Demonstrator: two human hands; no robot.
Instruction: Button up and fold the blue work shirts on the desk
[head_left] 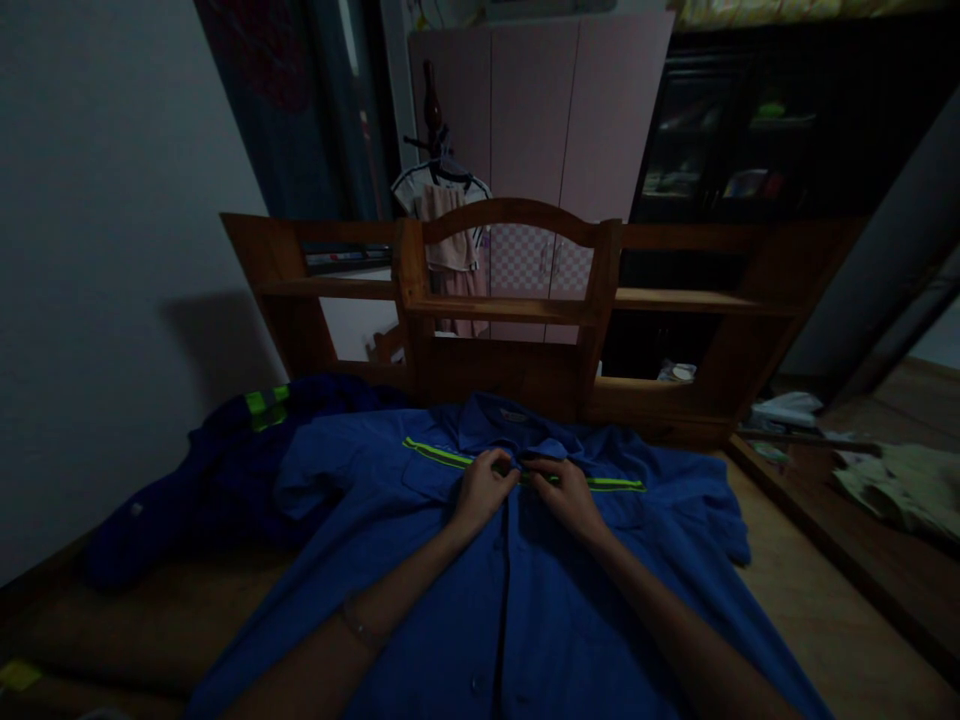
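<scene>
A blue work shirt (525, 600) with a yellow-green reflective chest stripe lies flat, front up, collar toward the wooden headboard. My left hand (484, 488) and my right hand (566, 492) meet at the shirt's front placket just below the collar. Both hands have their fingers curled and pinched on the fabric edges at the stripe line. What exactly sits between the fingertips is too small to see. A thin bracelet shows on my left wrist.
A second dark blue garment (217, 470) with a reflective patch lies bunched at the left. A wooden headboard with shelves (517, 300) stands behind the shirt. Pink wardrobe doors (540, 120) rise behind it. Pale cloth (900, 480) lies on the floor at right.
</scene>
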